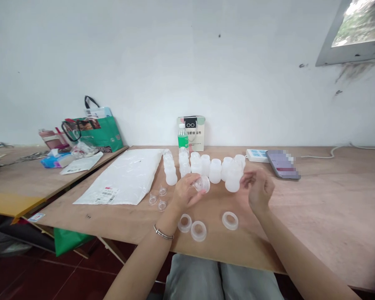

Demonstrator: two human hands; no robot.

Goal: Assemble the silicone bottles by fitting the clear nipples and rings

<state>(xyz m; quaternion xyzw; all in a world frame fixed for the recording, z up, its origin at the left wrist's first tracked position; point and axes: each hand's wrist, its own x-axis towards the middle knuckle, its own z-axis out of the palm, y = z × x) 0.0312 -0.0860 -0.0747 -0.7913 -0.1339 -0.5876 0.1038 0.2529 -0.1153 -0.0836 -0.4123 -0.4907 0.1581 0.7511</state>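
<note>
My left hand (187, 192) is closed round a clear ridged screw ring with a silicone bottle nipple (203, 183), its threaded side facing right. My right hand (258, 189) is raised just right of a frosted white baby bottle (233, 180). Its fingers are loosely bent and apart, slightly blurred, and nothing shows in them. Several small bottles stand in rows behind my hands, some topped with clear nipples, like the front left bottle (171, 176). Three loose clear nipples (161, 205) lie left of my left wrist. Three translucent rings, one a screw ring (230, 213), lie in front.
A white plastic mailer (121, 175) covers the table's left part. Behind the bottles stand a green-labelled water bottle (183, 139) and a paper bag (200, 143). A power strip (255, 155) and a phone (281, 164) lie at right. A green bag (108, 133) is on the left table.
</note>
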